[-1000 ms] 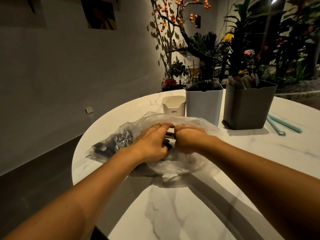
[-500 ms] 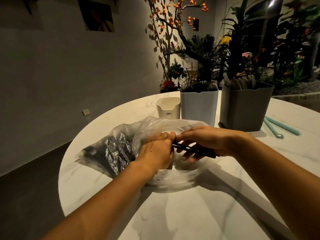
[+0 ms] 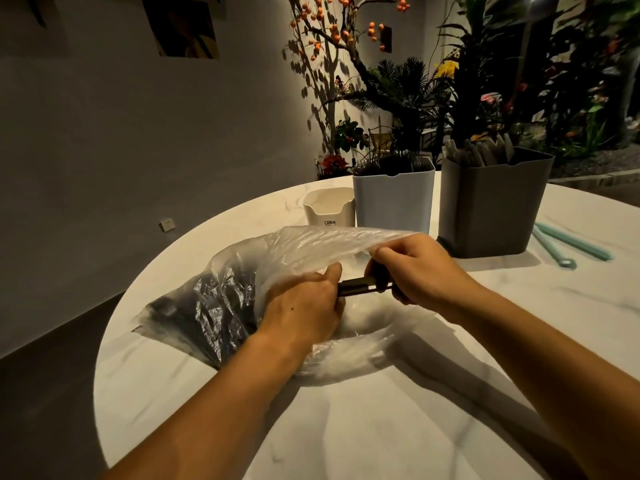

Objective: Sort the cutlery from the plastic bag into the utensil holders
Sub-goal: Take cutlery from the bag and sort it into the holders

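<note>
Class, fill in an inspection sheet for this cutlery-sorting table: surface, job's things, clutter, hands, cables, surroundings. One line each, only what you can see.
Surface: round white marble table, dimly lit.
Job's things: clear plastic bag lying open, dark cutlery bunched in its left end; black utensils at its mouth; small cream holder, white holder and grey holder behind, the last two already holding utensils.
Clutter: two teal sticks right of the grey holder.
Hands: left hand in the bag's mouth; right hand grips the black utensils.
Cables: nothing seen.
Surroundings: plain wall, plants behind the table.
</note>
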The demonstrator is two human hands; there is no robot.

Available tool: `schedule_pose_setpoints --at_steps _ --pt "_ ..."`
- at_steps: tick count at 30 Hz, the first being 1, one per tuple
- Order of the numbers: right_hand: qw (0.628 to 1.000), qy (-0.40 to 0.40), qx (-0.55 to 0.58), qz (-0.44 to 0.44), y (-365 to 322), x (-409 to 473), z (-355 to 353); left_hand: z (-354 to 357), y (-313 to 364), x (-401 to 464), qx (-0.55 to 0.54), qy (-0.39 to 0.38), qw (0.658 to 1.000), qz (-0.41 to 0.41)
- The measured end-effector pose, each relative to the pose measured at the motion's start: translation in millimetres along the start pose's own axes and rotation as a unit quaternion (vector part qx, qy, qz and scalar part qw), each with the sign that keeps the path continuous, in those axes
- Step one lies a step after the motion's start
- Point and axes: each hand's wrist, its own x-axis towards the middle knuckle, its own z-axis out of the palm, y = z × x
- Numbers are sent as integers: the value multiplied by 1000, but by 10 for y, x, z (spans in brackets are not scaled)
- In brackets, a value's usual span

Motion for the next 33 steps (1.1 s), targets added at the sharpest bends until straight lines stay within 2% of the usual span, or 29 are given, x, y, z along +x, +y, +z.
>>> schedule_pose_setpoints --at_steps 4,7,11,14,18,23,25,26,27,28,29,30,31,32,33 --pt "996 -39 -62 -41 -75 -98 -39 26 81 -115 -25 65 997 23" --pt "991 -76 -99 -55 -142 -153 -86 27 95 -153 -1 113 993 17" --pt "976 -166 -135 -46 -192 -209 -145 18 109 -191 25 153 988 24" --pt "977 -177 -104 -52 -184 -224 -197 69 87 -185 -1 194 980 47" --pt "979 -193 -63 -29 -171 -216 -377 119 59 -203 -67 294 945 125" --pt "979 -201 -13 7 -120 -205 -506 68 -135 -171 -107 310 941 90" --pt "979 -201 5 21 -85 -195 -547 51 -173 -189 -175 260 947 64" --pt "980 -198 15 28 -70 -192 -573 46 -166 -196 -249 227 940 55" --pt "980 -194 24 35 -56 -189 -597 16 -144 -201 -353 199 913 43" --pt "981 -189 30 43 -42 -187 -617 -13 -123 -192 -478 181 860 19" --pt "981 -185 35 50 -31 -184 -629 -46 -114 -173 -588 165 791 -18" --pt "981 -181 37 55 -24 -184 -638 -77 -121 -150 -664 153 730 -51" --pt "982 -177 38 58 -20 -182 -646 -102 -138 -129 -699 148 695 -77" --pt "983 -172 38 59 -17 -178 -653 -120 -155 -119 -708 147 684 -96" --pt "984 -167 38 58 -18 -174 -663 -127 -174 -117 -704 147 686 -110"
